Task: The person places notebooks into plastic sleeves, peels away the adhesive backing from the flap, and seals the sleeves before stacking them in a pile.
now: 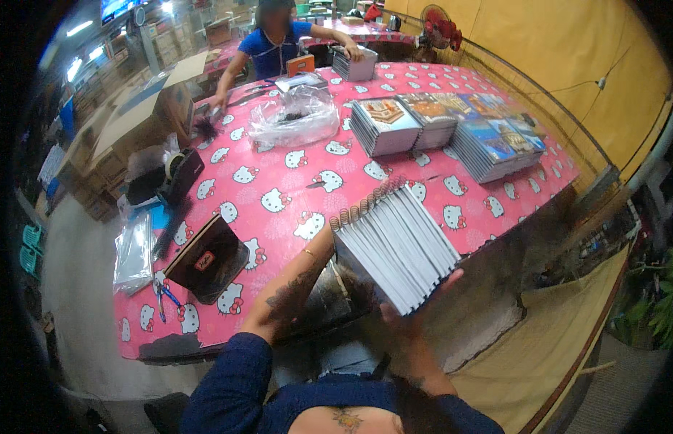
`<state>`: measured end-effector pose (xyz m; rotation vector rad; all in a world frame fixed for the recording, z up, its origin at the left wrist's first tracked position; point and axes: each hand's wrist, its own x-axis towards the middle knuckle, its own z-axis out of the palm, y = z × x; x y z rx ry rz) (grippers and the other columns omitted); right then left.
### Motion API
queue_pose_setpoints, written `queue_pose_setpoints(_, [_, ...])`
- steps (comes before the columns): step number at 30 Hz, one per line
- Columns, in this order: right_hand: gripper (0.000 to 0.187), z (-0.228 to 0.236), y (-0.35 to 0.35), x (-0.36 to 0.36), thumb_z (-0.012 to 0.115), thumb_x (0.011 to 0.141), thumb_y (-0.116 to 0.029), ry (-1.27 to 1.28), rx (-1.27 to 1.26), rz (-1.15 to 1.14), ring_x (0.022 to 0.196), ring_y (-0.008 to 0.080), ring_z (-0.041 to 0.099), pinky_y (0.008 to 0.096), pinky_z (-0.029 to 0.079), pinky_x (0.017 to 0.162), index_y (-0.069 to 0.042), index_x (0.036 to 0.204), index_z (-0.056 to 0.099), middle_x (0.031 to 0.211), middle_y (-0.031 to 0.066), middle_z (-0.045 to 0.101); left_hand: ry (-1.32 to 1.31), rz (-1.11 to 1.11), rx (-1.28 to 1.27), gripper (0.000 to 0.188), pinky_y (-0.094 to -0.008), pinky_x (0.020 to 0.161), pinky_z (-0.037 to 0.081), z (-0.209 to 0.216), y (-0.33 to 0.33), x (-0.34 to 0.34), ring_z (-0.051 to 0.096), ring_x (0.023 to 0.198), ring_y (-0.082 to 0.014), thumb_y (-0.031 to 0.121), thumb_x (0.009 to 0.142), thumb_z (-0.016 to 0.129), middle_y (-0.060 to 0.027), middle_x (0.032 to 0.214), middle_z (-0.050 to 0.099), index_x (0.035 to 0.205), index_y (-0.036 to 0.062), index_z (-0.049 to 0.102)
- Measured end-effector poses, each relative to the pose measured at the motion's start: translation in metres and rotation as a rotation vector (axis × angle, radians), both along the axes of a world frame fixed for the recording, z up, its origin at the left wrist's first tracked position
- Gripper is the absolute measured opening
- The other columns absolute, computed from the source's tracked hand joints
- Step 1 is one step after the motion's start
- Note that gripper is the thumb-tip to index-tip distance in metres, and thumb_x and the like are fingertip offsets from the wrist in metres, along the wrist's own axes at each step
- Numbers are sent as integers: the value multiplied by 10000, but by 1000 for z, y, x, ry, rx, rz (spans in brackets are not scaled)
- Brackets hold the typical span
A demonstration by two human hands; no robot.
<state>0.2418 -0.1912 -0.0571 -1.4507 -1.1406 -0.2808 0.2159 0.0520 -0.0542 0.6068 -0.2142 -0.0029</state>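
A thick stack of spiral notebooks (401, 249) is held up between my two hands over the near edge of the table, tilted, with pale page edges facing up. Wire coils show along its far left side. My left hand (327, 241) presses against the stack's left end, its fingers mostly hidden behind the books. Around the lower right end my right hand (403, 320) is closed, with fingertips showing past the corner. Beyond the stack, piles of notebooks with picture covers (394, 126) rest on the table.
A pink cartoon-cat tablecloth (279, 199) covers the table. Left are a brown box-like stand (206, 260), clear plastic sleeves (134, 249), pliers (161, 296) and cardboard boxes (141, 123). A plastic bag (293, 119) lies farther back. Across the table, a co-worker (275, 50) touches another notebook stack (356, 65).
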Motion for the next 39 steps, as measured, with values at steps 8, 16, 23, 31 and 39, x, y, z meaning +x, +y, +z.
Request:
queue_pose_setpoints(8, [1361,-29,-12,23,645,651,-810,-65,-187,-131,1442,494,0,632,-9,1139,-39,1529,-51,1557,311,20,32,38,4,670,-418,794,530,-6,1,-12,610,985,-239,627,955,407,-142,1149,605,1337,86,508])
queue_pose_setpoints(16, [1305,-51,-4,21,811,644,-517,90,-107,-81,1453,438,99,573,125,1162,-58,1535,-25,1559,275,76,70,126,17,627,-417,802,510,5,-12,2,587,973,-195,603,969,402,-98,1108,608,1340,108,500])
queue_pose_setpoints(23, [831,70,8,90,687,761,-291,1082,-361,610,825,243,656,420,567,733,-57,1438,267,992,137,629,504,522,192,596,-403,803,490,64,-46,-63,567,980,-156,584,965,430,-64,1096,608,1358,139,481])
queue_pose_setpoints(31, [462,60,90,121,652,821,-368,1330,-1076,874,752,275,704,401,596,706,38,1041,651,927,182,710,678,771,458,781,-418,991,355,-1,-103,-139,435,1265,-229,440,887,624,-108,1400,458,1497,82,292])
queue_pose_setpoints(39, [339,56,148,169,677,805,-284,1084,-1269,819,712,221,670,365,560,666,-45,1041,633,898,98,697,773,1591,1229,693,-421,1140,272,31,-115,-202,365,1362,-389,344,884,679,-288,1392,433,1356,-91,419])
